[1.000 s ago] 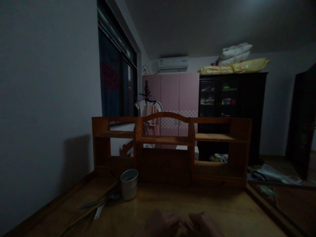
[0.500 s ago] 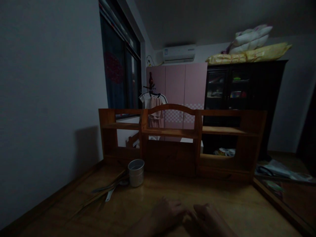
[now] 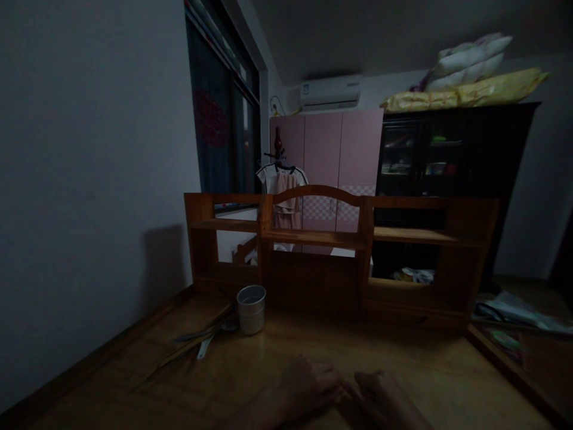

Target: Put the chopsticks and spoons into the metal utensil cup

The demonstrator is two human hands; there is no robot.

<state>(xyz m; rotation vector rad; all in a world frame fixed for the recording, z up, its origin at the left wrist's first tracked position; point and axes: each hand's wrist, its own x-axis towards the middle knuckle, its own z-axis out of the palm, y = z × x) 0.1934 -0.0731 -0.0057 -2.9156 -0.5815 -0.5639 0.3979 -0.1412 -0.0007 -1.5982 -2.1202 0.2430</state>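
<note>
The room is dim. My left hand (image 3: 304,387) and my right hand (image 3: 380,397) rest side by side on the wooden desk (image 3: 425,370), near its front edge. Their fingertips nearly meet. The fingers look loosely curled, but the dark hides whether they hold anything. A metal cup (image 3: 251,309) stands upright well ahead and left of my left hand. Several long thin utensils (image 3: 197,345), among them chopsticks and a spoon, lie flat just left of the cup.
A wooden shelf unit (image 3: 340,251) spans the back of the desk. A grey wall (image 3: 89,179) runs along the left. Beyond are a dark window, a pink wardrobe (image 3: 326,155), a black cabinet with bedding on top, and clutter on the floor at right.
The view has tipped down and shifted, so more of both hands shows at the bottom. The hands stay together on the desk. The cup and utensils have not moved.
</note>
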